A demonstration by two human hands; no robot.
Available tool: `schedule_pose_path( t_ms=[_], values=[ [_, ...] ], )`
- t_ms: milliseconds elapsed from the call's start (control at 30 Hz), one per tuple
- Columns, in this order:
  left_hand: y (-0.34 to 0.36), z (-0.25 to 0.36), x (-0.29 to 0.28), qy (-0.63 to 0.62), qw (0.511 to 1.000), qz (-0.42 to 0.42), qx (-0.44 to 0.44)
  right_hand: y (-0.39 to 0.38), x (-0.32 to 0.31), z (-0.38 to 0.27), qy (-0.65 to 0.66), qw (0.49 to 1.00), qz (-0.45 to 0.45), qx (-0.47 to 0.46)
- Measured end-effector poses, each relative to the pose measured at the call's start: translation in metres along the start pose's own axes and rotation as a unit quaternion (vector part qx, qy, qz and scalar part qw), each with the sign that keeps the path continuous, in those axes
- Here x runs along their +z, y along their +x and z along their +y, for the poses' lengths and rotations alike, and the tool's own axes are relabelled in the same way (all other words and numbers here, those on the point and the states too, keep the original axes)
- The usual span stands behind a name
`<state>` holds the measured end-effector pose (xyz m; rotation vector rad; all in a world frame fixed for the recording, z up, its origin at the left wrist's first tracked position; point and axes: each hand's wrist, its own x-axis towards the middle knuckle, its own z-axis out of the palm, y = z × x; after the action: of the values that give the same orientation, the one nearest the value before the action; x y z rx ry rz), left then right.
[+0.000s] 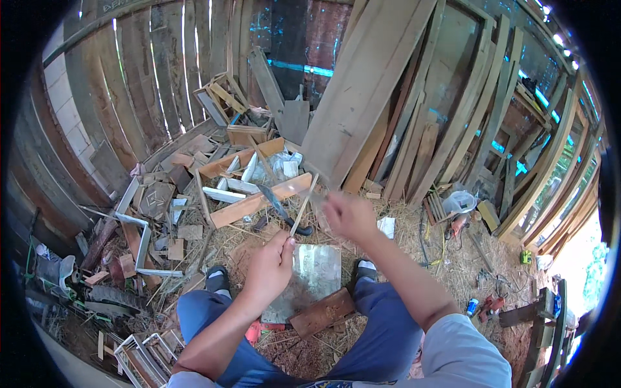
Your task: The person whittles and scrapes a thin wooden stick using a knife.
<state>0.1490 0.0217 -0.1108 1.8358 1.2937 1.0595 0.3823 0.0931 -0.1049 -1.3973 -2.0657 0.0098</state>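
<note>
My left hand [266, 266] is closed around the lower end of a thin pale wooden stick [304, 205], which points up and away from me. To its right, my right hand [349, 216] is a fist. A motion-smeared, blade-like tool [317, 199] that looks like a knife comes out of it toward the stick; whether they touch cannot be told. Just beyond my left hand lies a dark machete-like tool [275, 202] with a hooked black handle. Below both hands, a grey flat slab [317, 265] lies between my feet.
A brown wooden block [323, 313] lies at the slab's near edge. Beyond are a wooden frame [262, 200] holding white pieces and a heap of scrap wood [158, 200]. Tall boards [362, 97] lean on the far wall. Cables and a red power tool [491, 306] lie right.
</note>
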Motion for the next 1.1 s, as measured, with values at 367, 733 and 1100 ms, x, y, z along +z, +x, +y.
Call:
schedule_pose_path(
  t_ms=[367,733,1100],
  values=[
    [0.005,-0.005,0.002,-0.080,0.994,-0.042,-0.061,-0.010,0.007,0.025,0.115,0.989,0.051,0.072],
    [0.004,-0.003,0.003,-0.074,0.995,-0.037,-0.050,0.009,0.022,0.058,0.016,0.992,0.053,0.111],
    [0.007,-0.019,0.001,-0.058,0.997,0.035,-0.032,-0.008,0.019,0.025,0.104,0.992,0.050,0.043]
  ],
)
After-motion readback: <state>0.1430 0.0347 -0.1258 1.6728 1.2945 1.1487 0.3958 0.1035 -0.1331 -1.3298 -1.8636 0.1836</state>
